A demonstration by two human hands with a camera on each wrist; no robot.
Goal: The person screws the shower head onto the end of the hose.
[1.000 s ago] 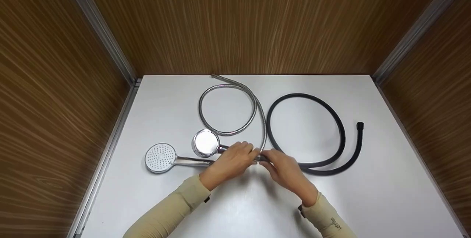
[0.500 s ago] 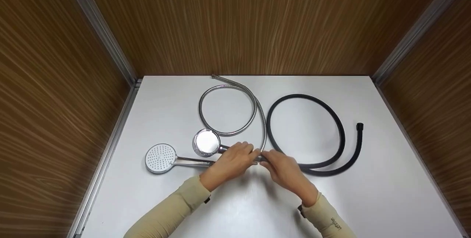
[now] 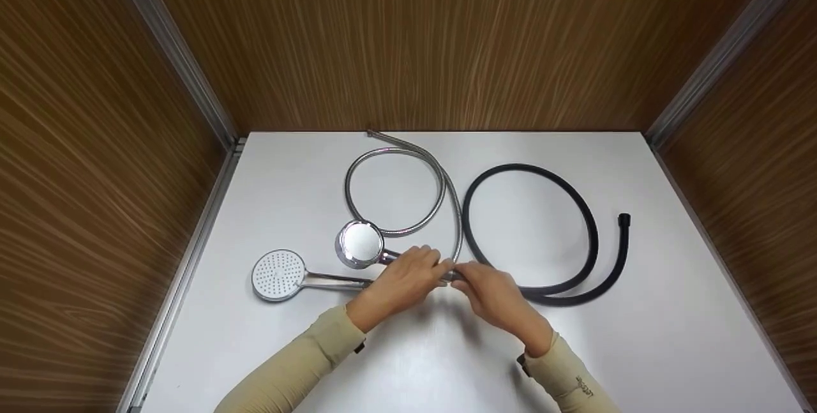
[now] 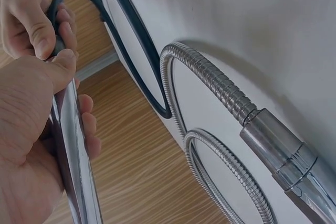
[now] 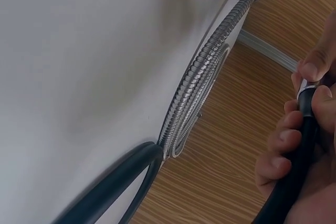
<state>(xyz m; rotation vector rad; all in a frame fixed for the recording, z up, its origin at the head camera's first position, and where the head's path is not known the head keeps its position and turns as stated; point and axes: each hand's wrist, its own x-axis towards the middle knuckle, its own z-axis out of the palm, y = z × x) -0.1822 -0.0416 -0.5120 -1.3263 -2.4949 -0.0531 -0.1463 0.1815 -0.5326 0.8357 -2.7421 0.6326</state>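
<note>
My left hand (image 3: 408, 277) grips the handle of a chrome shower head (image 3: 360, 244) in the middle of the table. In the left wrist view the polished handle (image 4: 76, 156) runs through the left palm, the thumb near its end. My right hand (image 3: 493, 292) pinches the end of a black shower hose (image 5: 307, 135), with the hose's collar right at the handle's end. Below the left hand lies a second shower head (image 3: 279, 274) with a dotted white face. Its handle end, hidden by the left hand in the head view, joins a steel shower hose (image 4: 210, 77).
The steel hose coils at the table's back, and the black hose loops to the right, its free end fitting (image 3: 624, 219) pointing away. Wood-grain panels (image 3: 408, 43) wall in the white table (image 3: 689, 336) at the back and both sides.
The held shower head has turned and shifted slightly up and to the right. Both hands stay in nearly the same place, and the other shower head has not moved.
</note>
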